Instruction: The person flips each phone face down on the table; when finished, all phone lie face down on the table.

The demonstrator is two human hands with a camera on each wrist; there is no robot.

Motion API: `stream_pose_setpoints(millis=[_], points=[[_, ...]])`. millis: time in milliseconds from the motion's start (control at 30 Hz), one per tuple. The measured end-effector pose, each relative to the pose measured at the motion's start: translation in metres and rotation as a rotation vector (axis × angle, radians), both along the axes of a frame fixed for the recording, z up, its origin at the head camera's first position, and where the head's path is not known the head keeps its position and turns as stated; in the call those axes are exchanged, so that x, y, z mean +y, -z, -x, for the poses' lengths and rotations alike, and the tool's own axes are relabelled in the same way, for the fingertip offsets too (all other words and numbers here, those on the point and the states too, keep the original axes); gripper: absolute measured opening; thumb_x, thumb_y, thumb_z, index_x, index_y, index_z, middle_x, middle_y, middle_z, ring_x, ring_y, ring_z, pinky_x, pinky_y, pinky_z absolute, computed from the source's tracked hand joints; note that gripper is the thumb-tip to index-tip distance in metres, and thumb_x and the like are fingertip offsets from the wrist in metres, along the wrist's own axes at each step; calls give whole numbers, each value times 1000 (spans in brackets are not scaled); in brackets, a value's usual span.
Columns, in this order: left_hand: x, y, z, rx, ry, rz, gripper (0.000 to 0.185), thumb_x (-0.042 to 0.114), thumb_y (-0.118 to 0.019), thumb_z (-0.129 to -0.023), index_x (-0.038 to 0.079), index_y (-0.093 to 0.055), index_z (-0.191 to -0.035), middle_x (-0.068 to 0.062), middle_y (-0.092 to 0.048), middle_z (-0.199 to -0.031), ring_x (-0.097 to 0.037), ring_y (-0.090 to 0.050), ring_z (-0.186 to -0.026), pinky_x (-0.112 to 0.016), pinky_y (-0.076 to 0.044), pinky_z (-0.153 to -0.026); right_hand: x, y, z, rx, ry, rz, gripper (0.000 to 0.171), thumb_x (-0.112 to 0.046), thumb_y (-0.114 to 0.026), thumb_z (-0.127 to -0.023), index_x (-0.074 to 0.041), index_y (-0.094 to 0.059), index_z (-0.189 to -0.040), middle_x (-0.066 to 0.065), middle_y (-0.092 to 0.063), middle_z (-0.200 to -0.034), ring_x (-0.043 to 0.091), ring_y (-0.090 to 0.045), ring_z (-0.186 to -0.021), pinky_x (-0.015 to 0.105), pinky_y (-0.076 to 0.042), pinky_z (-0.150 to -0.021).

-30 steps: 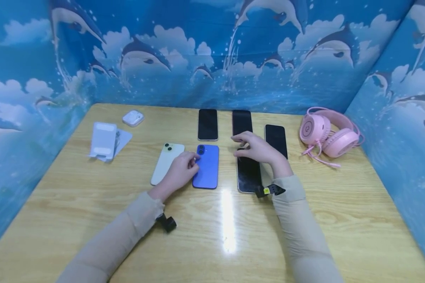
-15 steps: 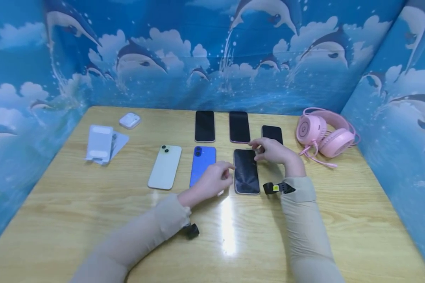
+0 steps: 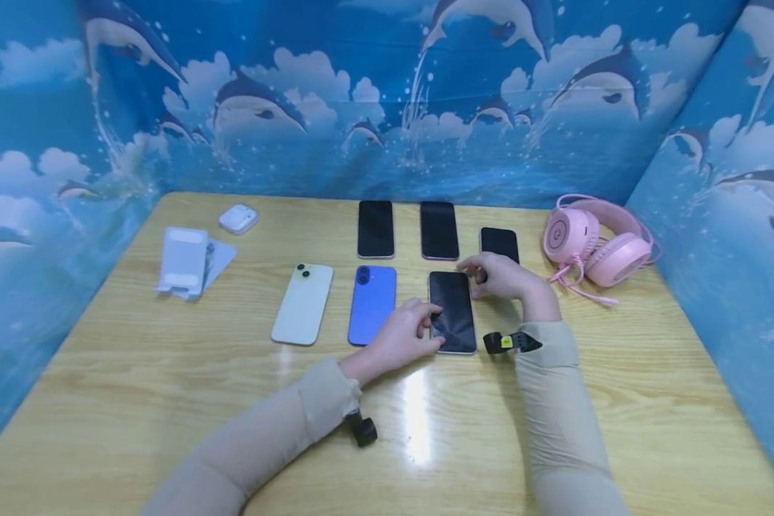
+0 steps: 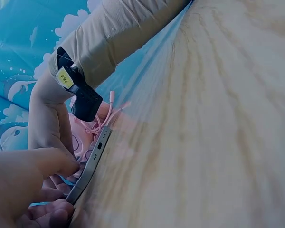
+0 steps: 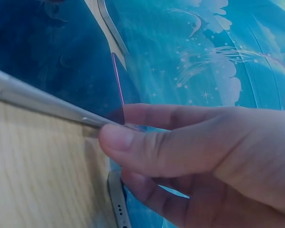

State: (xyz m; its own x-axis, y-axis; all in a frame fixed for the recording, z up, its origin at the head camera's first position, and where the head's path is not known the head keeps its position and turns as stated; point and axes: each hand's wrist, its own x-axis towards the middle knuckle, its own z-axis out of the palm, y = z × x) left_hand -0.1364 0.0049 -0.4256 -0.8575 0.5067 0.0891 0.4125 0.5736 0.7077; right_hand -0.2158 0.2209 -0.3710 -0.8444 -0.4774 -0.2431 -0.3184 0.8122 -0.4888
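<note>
A black-screened smartphone [image 3: 453, 312] lies screen up in the front row on the table. At its left edge and lower left corner, my left hand [image 3: 405, 333] holds it between fingers and thumb. My right hand [image 3: 499, 276] has thumb and index finger on its upper right corner, as the right wrist view shows. The phone's bottom edge with the charging port [image 4: 99, 146] shows in the left wrist view. Left of it, a blue phone [image 3: 369, 301] lies back up, partly behind my left hand. Farther left is a pale yellow-green phone [image 3: 302, 304], also back up.
Behind stand in a row three dark-screened phones: one left [image 3: 375, 229], one middle [image 3: 438, 231], one right [image 3: 499, 241], partly covered by my right hand. Pink headphones [image 3: 570, 236] lie at the right. At the left are a white case [image 3: 238, 218] and a pale packet [image 3: 183, 258].
My left hand has moved right, from the blue phone to the black phone's left edge. My right hand has shifted right, from over the black phone to its upper right corner.
</note>
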Motion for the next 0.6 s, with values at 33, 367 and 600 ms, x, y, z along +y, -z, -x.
stream_pose_setpoints(millis=[33,367,600], points=[[0,0,0,7,3,9,52,31,-70,-76,9,-55,-121,4,-49,-85,-5,-47,-67,-16,-41,-58,0,0,0,3,-9,-6,51,-1,-69,-76,-3,-53,-124,17,-56,-112,26,-53,-92,41,-44,-80],[-1,-4,-4,-79,41,82,80,44,-77,-66,13,-43,-131,4,-45,-96,-9,-47,-76,-19,-43,-60,1,2,-3,10,-99,-45,64,-4,-74,-72,-4,-47,-130,12,-46,-97,24,-43,-85,35,-38,-72],[-1,-4,-3,-59,37,81,75,42,-75,-68,13,-45,-130,3,-45,-94,-9,-47,-74,-19,-41,-58,0,2,-2,33,-51,-34,62,-5,-78,-67,-5,-53,-124,13,-51,-99,25,-47,-86,37,-41,-74]])
